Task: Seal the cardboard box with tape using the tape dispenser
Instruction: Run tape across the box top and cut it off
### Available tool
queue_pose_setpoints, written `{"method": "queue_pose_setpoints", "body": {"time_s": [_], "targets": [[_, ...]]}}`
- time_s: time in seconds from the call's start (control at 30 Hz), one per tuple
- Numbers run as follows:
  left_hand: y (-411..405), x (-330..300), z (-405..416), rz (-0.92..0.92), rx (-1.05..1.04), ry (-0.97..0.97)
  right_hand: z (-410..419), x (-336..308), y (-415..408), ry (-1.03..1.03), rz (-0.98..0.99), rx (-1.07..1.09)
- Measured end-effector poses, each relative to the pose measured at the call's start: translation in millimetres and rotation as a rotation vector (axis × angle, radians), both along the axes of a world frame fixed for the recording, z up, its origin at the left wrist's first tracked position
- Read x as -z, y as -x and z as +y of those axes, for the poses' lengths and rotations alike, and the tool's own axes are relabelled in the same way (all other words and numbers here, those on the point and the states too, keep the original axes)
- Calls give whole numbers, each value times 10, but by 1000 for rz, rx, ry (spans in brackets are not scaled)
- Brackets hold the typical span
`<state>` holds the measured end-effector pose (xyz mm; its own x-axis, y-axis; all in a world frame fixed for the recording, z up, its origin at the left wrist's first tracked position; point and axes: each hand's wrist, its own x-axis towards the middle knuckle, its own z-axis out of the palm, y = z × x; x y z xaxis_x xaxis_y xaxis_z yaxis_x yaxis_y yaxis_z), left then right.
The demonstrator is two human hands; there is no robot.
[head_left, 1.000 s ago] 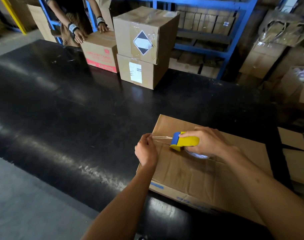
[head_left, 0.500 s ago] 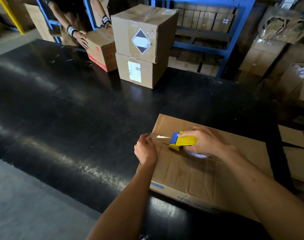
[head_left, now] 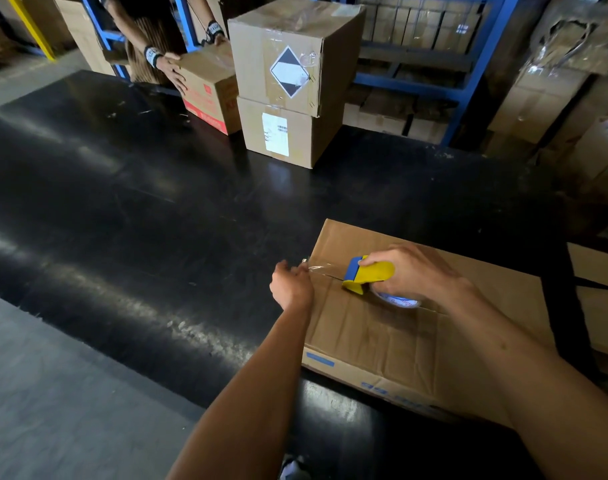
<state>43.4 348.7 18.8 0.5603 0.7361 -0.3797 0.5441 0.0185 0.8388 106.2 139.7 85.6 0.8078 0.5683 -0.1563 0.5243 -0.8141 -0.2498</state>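
Note:
A flat brown cardboard box (head_left: 399, 334) lies on the black table at the lower right, its flaps closed with a seam running left to right. My right hand (head_left: 417, 271) grips the yellow and blue tape dispenser (head_left: 366, 273), which rests on the seam near the box's left end. A strip of clear tape (head_left: 325, 270) stretches from the dispenser to the left edge of the box. My left hand (head_left: 290, 287) pinches the tape's free end at that edge.
Two stacked cardboard boxes (head_left: 288, 81) stand at the table's far side. Another person's hands (head_left: 171, 69) hold a red-printed box (head_left: 209, 91) beside them. Blue shelving (head_left: 434, 46) and more cartons fill the back and right. The black table (head_left: 140, 209) spreads to the left.
The other person has turned and shifted the red-printed box at the far side. My hands stay at the box's left end with the tape stretched between them.

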Motion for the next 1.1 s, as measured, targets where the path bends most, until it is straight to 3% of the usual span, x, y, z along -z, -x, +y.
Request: {"method": "queue_pose_setpoints", "body": {"time_s": [0.1, 0.2, 0.27, 0.47, 0.57, 0.67, 0.77, 1.1], "targets": [[30, -18, -4, 35, 141, -106, 9, 14, 28, 2, -9, 9], [99, 160, 18, -54, 499, -655, 13, 12, 54, -6, 7, 23], [107, 216, 47, -27, 729, -817, 20, 14, 56, 1, 7, 21], [-68, 19, 221, 257, 990, -696, 28, -13, 7, 23, 27, 14], [-161, 4, 225, 163, 1030, -923, 37, -31, -14, 35, 52, 4], [-323, 58, 130, -28, 1045, -910, 36, -31, -31, 39, 56, 3], [-383, 242, 52, 16, 994, -736, 54, -13, -43, 54, 46, 2], [-381, 333, 25, 132, 1027, -869, 41, -9, -71, 45, 27, -2]]}}
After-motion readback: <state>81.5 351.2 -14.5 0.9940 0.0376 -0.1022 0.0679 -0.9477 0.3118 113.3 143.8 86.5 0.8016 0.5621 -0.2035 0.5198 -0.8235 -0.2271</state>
